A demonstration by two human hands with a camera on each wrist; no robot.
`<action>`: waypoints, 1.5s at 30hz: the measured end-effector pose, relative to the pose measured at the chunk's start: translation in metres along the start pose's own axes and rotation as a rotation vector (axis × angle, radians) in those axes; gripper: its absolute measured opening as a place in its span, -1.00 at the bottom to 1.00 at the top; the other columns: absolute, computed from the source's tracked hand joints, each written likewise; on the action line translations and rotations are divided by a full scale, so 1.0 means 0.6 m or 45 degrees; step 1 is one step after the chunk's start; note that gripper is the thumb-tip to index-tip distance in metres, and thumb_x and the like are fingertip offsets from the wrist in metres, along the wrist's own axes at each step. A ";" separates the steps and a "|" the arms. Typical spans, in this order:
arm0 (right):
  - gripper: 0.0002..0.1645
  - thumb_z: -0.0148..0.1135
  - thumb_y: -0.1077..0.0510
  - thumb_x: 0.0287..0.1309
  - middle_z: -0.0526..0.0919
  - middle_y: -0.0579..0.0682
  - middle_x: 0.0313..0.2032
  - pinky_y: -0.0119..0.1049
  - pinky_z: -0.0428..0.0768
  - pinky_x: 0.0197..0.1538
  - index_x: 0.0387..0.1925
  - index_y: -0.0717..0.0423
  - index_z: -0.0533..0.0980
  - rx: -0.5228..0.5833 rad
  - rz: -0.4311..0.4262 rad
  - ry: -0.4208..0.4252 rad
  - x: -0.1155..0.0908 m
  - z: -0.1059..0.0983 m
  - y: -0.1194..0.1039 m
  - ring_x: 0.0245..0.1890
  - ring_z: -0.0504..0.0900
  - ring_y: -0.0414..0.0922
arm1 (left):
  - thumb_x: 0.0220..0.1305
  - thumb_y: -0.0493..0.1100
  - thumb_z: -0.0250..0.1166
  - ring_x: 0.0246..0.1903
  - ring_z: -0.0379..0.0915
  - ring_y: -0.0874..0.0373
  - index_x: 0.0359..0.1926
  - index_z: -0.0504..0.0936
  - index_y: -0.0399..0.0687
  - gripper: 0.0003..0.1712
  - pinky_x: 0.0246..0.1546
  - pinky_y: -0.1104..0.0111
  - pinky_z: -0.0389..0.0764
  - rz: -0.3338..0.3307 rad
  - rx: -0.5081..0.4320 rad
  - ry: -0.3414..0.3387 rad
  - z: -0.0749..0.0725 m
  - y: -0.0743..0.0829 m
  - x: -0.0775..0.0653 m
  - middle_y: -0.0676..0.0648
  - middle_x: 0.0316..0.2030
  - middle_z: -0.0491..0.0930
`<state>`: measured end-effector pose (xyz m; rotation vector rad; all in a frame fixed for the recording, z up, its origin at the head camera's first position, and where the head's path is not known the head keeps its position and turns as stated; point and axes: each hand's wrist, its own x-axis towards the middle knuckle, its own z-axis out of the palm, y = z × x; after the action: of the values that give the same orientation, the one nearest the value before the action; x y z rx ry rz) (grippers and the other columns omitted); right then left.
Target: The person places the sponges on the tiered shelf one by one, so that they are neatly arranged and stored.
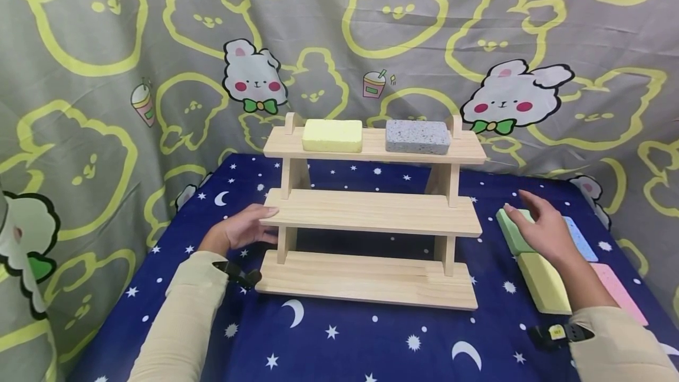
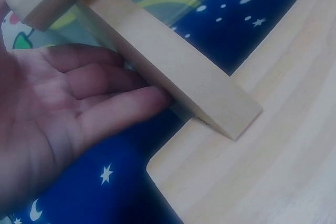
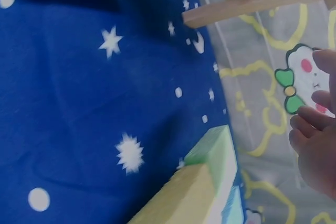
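A three-tier wooden stand [image 1: 371,211] of pale boards sits in the middle of the counter [image 1: 371,341], which is covered in dark blue cloth printed with white moons, stars and dots. The person's left hand [image 1: 241,230] holds the left end of the stand's middle board [image 1: 361,211], thumb on top and fingers underneath; the left wrist view shows those fingers lying alongside an upright [image 2: 173,61] that rises from the board below. On the top board [image 1: 373,141] rest two blocks, both lying flat and well apart: a pale yellow block [image 1: 332,136] toward the left and a speckled grey block [image 1: 417,137] toward the right. The middle and bottom boards are bare. To the right of the stand, four more blocks lie on the cloth in two rows, a green block [image 1: 509,233] and a mustard block [image 1: 543,283] nearer the stand, a blue block [image 1: 582,240] and a pink block [image 1: 619,292] farther out. The right hand [image 1: 543,231] hovers above the far end of this group, nearest the green one, with thumb and fingers loosely parted and nothing between them; in the right wrist view it is apart from the blocks. Pale sleeves [image 1: 177,323] cover both forearms, and a grey backdrop [image 1: 307,22] with yellow outlines and cartoon rabbits hangs behind.
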<state>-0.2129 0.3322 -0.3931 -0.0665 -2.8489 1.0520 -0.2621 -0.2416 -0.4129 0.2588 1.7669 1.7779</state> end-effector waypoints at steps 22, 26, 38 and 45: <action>-0.09 -0.03 -0.19 0.28 0.17 0.56 0.21 0.33 0.13 0.14 0.32 0.46 0.06 -0.115 0.181 0.129 -0.025 0.029 0.087 0.20 0.10 0.50 | 0.34 -0.06 -0.02 0.00 0.45 0.03 0.13 0.37 -0.30 -0.52 -0.03 0.00 0.51 0.013 -0.024 -0.004 -0.001 -0.003 0.000 -0.08 -0.07 0.55; -0.08 0.00 -0.18 0.26 0.17 0.58 0.20 0.32 0.14 0.14 0.31 0.49 0.07 -0.134 0.211 0.145 -0.027 0.035 0.096 0.18 0.12 0.51 | 0.35 -0.07 -0.03 -0.01 0.46 0.04 0.10 0.40 -0.25 -0.57 -0.03 0.01 0.52 0.019 -0.032 -0.011 -0.002 -0.004 0.000 -0.07 -0.08 0.55; -0.04 0.00 -0.20 0.24 0.15 0.63 0.16 0.31 0.20 0.10 0.31 0.51 0.03 -0.183 0.313 0.105 -0.026 0.044 0.119 0.14 0.15 0.51 | 0.34 -0.06 -0.02 0.00 0.45 0.03 0.16 0.33 -0.34 -0.49 -0.03 0.00 0.51 0.012 -0.037 0.000 -0.003 -0.005 0.001 -0.09 -0.06 0.53; 0.05 -0.03 -0.26 0.23 0.10 0.64 0.18 0.32 0.22 0.10 0.32 0.53 -0.06 -0.218 0.395 0.041 -0.023 0.052 0.116 0.15 0.15 0.50 | 0.33 -0.06 -0.01 0.00 0.45 0.05 0.20 0.29 -0.37 -0.44 -0.02 0.00 0.51 0.004 -0.031 0.013 -0.001 -0.005 0.002 -0.10 -0.04 0.52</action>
<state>-0.2026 0.3642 -0.4629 -0.5498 -2.9544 0.8374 -0.2626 -0.2420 -0.4162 0.2430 1.7517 1.8050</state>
